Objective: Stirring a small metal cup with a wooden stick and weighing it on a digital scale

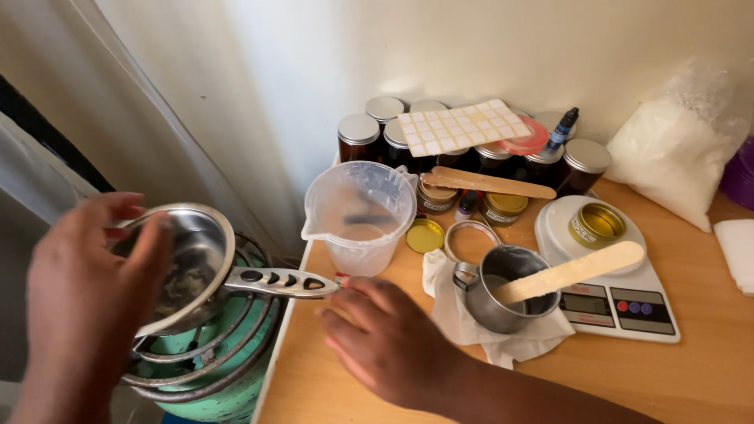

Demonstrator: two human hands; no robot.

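My left hand (82, 298) grips the rim of a small steel saucepan (196, 251), which is tilted over a green gas cylinder burner (220, 369). My right hand (385, 338) reaches across the wooden table (675, 377), its fingertips at the end of the saucepan's steel handle (279, 281). A clear plastic measuring jug (361, 216) stands just beyond the handle. To the right, a small metal cup (503, 302) with a wooden stick (569, 271) in it sits on a white cloth (471, 322).
A white kitchen scale (620, 302) carries a gold tin (597, 224). Dark jars with silver lids (359, 137) line the wall, topped by a sticker sheet (463, 126). A bag of white flakes (675, 149) lies at the right. A gold lid (425, 235) lies by the jug.
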